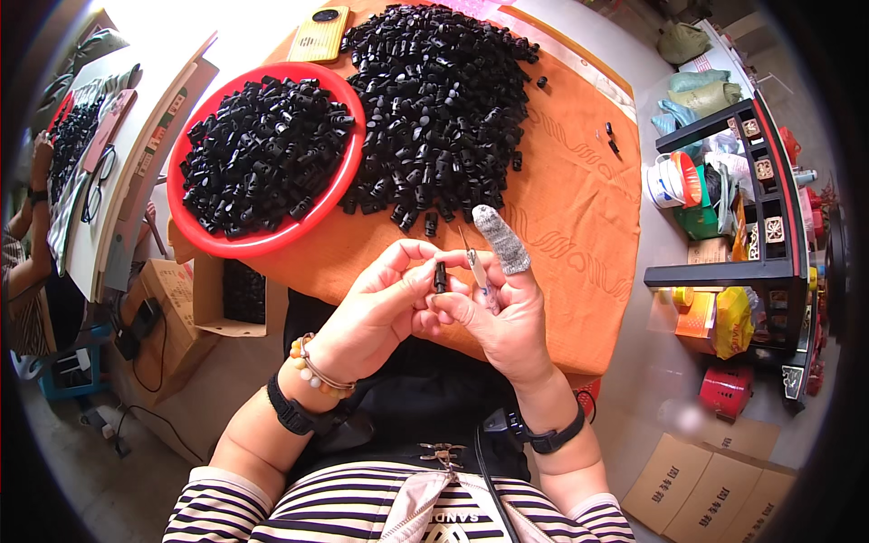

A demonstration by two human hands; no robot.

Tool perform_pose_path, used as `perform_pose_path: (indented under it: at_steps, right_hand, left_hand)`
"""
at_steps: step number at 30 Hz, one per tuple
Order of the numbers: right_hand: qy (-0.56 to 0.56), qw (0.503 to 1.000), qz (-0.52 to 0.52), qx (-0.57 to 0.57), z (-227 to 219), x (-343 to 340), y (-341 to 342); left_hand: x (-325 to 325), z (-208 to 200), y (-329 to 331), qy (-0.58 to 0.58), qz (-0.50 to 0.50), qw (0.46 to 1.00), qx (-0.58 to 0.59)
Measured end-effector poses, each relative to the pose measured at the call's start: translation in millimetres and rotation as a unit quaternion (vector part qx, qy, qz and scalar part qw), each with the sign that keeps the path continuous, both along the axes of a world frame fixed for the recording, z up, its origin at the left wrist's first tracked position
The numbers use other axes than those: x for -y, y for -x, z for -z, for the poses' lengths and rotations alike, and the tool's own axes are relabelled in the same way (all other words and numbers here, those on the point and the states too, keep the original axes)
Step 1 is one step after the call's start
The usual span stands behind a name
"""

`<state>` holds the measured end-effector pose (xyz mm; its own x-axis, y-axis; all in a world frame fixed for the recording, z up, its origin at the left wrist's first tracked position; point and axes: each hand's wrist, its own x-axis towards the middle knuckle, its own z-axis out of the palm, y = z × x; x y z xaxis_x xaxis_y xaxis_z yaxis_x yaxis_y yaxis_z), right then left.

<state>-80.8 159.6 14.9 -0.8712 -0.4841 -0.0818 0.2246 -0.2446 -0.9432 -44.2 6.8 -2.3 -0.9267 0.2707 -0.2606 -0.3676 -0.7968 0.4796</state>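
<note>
Just in front of my body, my left hand [398, 294] pinches a small black plastic piece [441, 278] upright between thumb and fingers. Close against it on the right, my right hand [507, 312] is closed round a thin pointed tool with a pale handle [480, 270]; its exact kind is unclear. The tip of the right thumb comes up to the black piece. A grey knitted cover [501, 239] sits on one raised finger of that hand. Beyond both hands, a large pile of similar black pieces [434, 109] spreads over the orange cloth [570, 262].
A red basin [360, 136] full of black pieces stands left of the pile. A yellow box [319, 34] lies behind it. Cardboard boxes [163, 317] stand at lower left, flattened cardboard [715, 489] at lower right. A dark shelf rack [715, 273] holds goods at right. Another person's arm [41, 208] shows far left.
</note>
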Motion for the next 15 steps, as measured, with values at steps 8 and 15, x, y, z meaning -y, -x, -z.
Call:
perform_pose_path:
  at_steps: [8, 15]
  right_hand:
    - [-0.102, 0.989, 0.021, -0.105, -3, -10, -5]
    - [-0.208, 0.972, -0.028, -0.104, -6, -14, -12]
  left_hand:
    - [6, 1, -1, -0.002, -0.029, 0.999, 0.016]
    - [6, 4, -2, -0.052, -0.015, 0.998, 0.012]
